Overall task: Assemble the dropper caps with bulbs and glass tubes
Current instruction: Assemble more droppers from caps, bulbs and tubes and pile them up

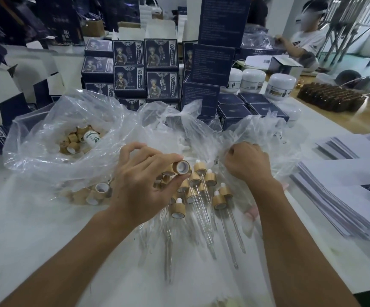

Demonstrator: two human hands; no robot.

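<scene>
Setting: packing room with a long white table [46,229] running across the lower frame; a seated person [305,38] works at the upper right.
Backdrop: dark blue printed boxes [145,69] stand stacked across the upper centre, with folded white cartons [6,85] at the upper left.
Left hand: the left hand [144,185], just left of centre, pinches one bamboo cap [180,167] between thumb and fingertips; the cap's open white-lined end faces the camera, and the remaining fingers are loosely curled.
Right hand: the right hand [249,162], right of centre, is curled into the crumpled clear bag [261,134]; knuckles face up, and I cannot tell what the fingers hold inside the plastic.
Finished droppers: assembled droppers [220,196] with bamboo collars, white bulbs and glass tubes lie in a loose heap between the two hands, tubes pointing toward the lower frame.
Loose caps: bare bamboo caps [97,192] lie under plastic at the lower left of the left hand.
Cap bag: another clear bag [46,140] at centre left holds more caps and a small white bottle [91,137].
Right edge: stacks of white flat sheets [334,196] lie at the right; white jars [252,79] and a brown block of vials [332,97] stand at the upper right.
</scene>
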